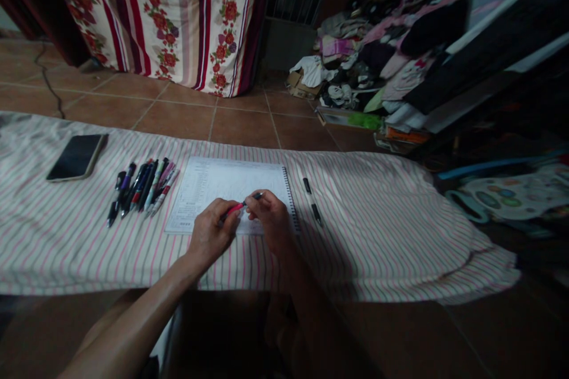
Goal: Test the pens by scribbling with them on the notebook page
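Note:
A pink and black pen (235,209) is held level between my two hands, over the near part of a spiral notebook (235,174). My left hand (214,222) is closed on its left end with thumb and fingers. At the other end, my right hand (269,213) pinches the dark tip. The notebook's wire binding runs along its right side, and faint print covers the page. Right of the binding lies a black pen with a clear middle (312,200). To the left of the notebook, several pens (144,186) lie side by side in a bunch.
A phone (77,157) lies at the left on the striped cloth (377,219) that covers the table. Beyond stands a flowered curtain (178,18) above the tiled floor (178,115). Clothes (377,47) are heaped at the back right, near a patterned light-coloured item (511,198).

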Available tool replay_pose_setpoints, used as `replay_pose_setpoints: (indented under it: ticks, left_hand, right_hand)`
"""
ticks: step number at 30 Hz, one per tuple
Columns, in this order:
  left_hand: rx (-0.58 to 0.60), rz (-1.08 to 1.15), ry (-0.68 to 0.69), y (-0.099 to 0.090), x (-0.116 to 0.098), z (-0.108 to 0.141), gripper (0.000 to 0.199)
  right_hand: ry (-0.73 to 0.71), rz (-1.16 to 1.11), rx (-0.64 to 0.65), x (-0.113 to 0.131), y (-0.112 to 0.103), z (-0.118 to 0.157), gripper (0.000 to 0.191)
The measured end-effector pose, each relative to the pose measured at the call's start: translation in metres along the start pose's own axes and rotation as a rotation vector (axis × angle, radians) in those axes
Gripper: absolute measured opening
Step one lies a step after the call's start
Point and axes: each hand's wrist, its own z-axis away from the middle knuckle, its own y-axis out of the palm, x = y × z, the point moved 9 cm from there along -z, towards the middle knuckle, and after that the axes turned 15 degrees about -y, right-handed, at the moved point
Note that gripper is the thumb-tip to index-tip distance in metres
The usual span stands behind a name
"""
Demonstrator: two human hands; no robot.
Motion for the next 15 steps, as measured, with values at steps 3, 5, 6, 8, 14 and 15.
replay_pose_setpoints:
  ticks: [3,5,6,8,14,15]
  left_hand:
    - [0.009,-0.005,0.006,0.0014,-0.0017,-0.0003,0.017]
    - [0.008,-0.015,0.013,0.0022,-0.0023,-0.0003,0.017]
    - [0.003,-0.019,0.016,0.0024,-0.0023,-0.0002,0.017]
    - [-0.009,-0.023,0.026,0.0027,-0.0022,0.0005,0.017]
    - [-0.008,-0.030,0.025,0.0048,-0.0003,0.0021,0.025]
    - [-0.003,-0.032,0.023,0.0050,-0.0005,0.0020,0.027]
  right_hand:
    - [-0.025,0.027,-0.009,0.0015,-0.0010,-0.0009,0.029]
    - [-0.027,0.022,-0.004,0.0024,-0.0005,-0.0005,0.029]
    - [-0.025,0.023,0.000,0.0025,-0.0003,-0.0002,0.029]
    - [-0.018,0.038,0.004,0.0015,-0.0005,0.0003,0.030]
    - [-0.034,0.079,-0.002,0.0003,-0.0030,-0.0004,0.032]
    - [-0.031,0.078,-0.001,0.0004,-0.0029,-0.0005,0.033]
